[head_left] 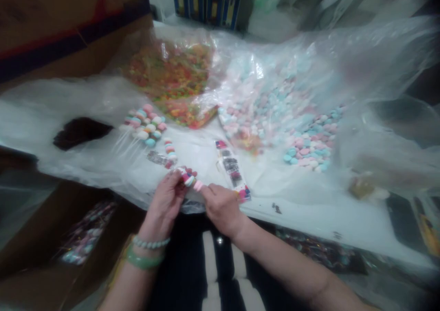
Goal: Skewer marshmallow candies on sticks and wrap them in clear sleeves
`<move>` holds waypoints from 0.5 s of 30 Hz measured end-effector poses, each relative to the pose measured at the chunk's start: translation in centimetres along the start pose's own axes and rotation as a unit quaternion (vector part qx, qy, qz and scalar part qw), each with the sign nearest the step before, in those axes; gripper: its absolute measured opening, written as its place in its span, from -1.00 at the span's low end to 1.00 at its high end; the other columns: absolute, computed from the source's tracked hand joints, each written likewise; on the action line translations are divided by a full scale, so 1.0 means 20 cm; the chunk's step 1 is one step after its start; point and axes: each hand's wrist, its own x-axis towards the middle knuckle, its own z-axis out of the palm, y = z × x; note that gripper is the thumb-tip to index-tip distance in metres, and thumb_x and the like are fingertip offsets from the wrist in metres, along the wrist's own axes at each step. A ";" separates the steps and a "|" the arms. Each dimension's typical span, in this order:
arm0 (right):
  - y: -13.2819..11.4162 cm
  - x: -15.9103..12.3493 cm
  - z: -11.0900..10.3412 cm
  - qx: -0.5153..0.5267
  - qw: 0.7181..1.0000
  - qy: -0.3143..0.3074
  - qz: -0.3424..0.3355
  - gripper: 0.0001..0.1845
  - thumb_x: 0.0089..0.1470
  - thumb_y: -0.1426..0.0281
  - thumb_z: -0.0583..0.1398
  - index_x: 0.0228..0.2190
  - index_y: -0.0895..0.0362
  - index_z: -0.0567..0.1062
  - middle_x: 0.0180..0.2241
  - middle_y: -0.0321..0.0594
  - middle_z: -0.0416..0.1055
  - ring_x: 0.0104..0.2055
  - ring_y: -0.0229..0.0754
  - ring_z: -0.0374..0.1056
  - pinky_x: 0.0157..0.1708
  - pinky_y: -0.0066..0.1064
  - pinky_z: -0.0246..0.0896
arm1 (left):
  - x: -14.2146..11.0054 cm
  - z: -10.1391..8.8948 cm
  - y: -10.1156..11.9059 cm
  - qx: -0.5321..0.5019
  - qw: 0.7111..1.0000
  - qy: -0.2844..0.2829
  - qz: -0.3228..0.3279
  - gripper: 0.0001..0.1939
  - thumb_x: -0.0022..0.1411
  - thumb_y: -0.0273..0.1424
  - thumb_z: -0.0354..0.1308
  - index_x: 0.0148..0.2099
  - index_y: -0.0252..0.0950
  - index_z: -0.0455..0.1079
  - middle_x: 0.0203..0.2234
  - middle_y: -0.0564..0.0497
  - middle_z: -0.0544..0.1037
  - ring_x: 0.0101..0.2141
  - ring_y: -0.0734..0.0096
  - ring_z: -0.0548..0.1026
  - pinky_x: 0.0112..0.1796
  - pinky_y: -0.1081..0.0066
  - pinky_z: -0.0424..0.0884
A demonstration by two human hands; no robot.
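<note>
**Candy skewer (189, 179) held across your two hands, above the table's near edge.**
Its long axis runs left to right, tilting slightly toward you. Your left hand (164, 205) grips the left end, and your right hand (222, 210) pinches the pink right tip. Beyond lie other skewers (144, 127), orange candies (168, 73) and pastel candies (305, 144) on a plastic sheet (85, 95); a cardboard box (51, 18) stands far left.

No readable text, printed label strip (231, 169) too blurred (blue binder spines (206, 4) likewise), nothing legible
</note>
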 end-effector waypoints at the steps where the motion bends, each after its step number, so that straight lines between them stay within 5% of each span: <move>1: 0.01 0.01 -0.01 0.074 0.996 -0.017 0.043 -0.72 0.14 0.55 0.07 -0.23 0.11 0.55 -0.41 -0.19 0.47 -0.40 -0.23 0.30 -0.42 -0.42 0.05 | 0.00 0.00 0.01 -0.006 1.000 0.003 -0.007 -0.94 0.17 -0.51 0.22 -0.33 -0.42 0.49 -0.40 -0.13 0.60 -0.33 0.30 0.59 -0.27 0.37 0.56; 3: 0.03 0.03 -0.02 0.261 0.950 -0.067 0.160 -0.76 0.12 0.46 0.11 -0.28 0.07 0.57 -0.42 -0.25 0.47 -0.42 -0.25 0.30 -0.43 -0.45 0.09 | 0.00 0.00 0.03 -0.023 0.999 0.017 -0.024 -0.94 0.19 -0.52 0.20 -0.32 -0.42 0.49 -0.40 -0.13 0.60 -0.34 0.28 0.59 -0.28 0.33 0.57; 7: 0.07 0.05 -0.03 0.541 0.735 -0.192 0.361 -0.85 -0.05 0.33 0.21 -0.41 0.12 0.53 -0.65 -0.41 0.25 -0.65 -0.36 0.03 -0.63 -0.49 -0.12 | 0.00 0.00 0.06 -0.048 0.997 0.046 -0.048 -0.94 0.20 -0.54 0.18 -0.32 -0.41 0.47 -0.41 -0.13 0.60 -0.33 0.24 0.59 -0.29 0.28 0.58; 8: 0.07 0.05 -0.03 0.557 0.711 -0.197 0.381 -0.86 -0.08 0.32 0.22 -0.44 0.13 0.50 -0.67 -0.43 0.20 -0.66 -0.38 -0.02 -0.63 -0.49 -0.16 | 0.00 0.00 0.06 -0.046 0.997 0.045 -0.049 -0.93 0.21 -0.54 0.17 -0.33 -0.41 0.47 -0.41 -0.13 0.60 -0.33 0.24 0.59 -0.29 0.28 0.57; 9: 0.06 0.05 -0.02 0.547 0.718 -0.189 0.385 -0.88 -0.09 0.33 0.22 -0.48 0.14 0.47 -0.68 -0.44 0.18 -0.65 -0.38 -0.02 -0.62 -0.49 -0.16 | 0.00 0.00 0.05 -0.041 0.997 0.043 -0.046 -0.91 0.22 -0.53 0.16 -0.33 -0.42 0.47 -0.42 -0.13 0.59 -0.32 0.23 0.59 -0.29 0.29 0.57; 10: 0.05 0.04 -0.02 0.513 0.755 -0.169 0.372 -0.90 -0.07 0.36 0.21 -0.52 0.13 0.45 -0.67 -0.42 0.18 -0.63 -0.36 0.02 -0.60 -0.48 -0.13 | 0.00 -0.01 0.05 -0.034 0.998 0.041 -0.041 -0.90 0.23 -0.53 0.15 -0.33 -0.43 0.47 -0.42 -0.13 0.59 -0.32 0.23 0.59 -0.29 0.30 0.57; 13: 0.01 0.02 -0.02 0.281 0.931 -0.070 0.224 -0.84 0.03 0.46 0.10 -0.54 0.14 0.43 -0.56 -0.30 0.33 -0.48 -0.29 0.19 -0.46 -0.44 -0.02 | 0.00 -0.02 0.04 0.001 0.999 0.037 -0.012 -0.89 0.23 -0.52 0.15 -0.34 -0.42 0.48 -0.42 -0.11 0.59 -0.34 0.28 0.59 -0.27 0.33 0.56; 15: -0.01 0.00 -0.01 0.101 0.990 -0.021 0.092 -0.79 0.08 0.53 0.05 -0.51 0.15 0.44 -0.48 -0.22 0.39 -0.43 -0.25 0.22 -0.42 -0.40 -0.04 | 0.00 -0.03 0.03 0.023 0.999 0.040 0.005 -0.90 0.21 -0.52 0.18 -0.36 -0.41 0.48 -0.44 -0.08 0.58 -0.39 0.36 0.57 -0.29 0.37 0.56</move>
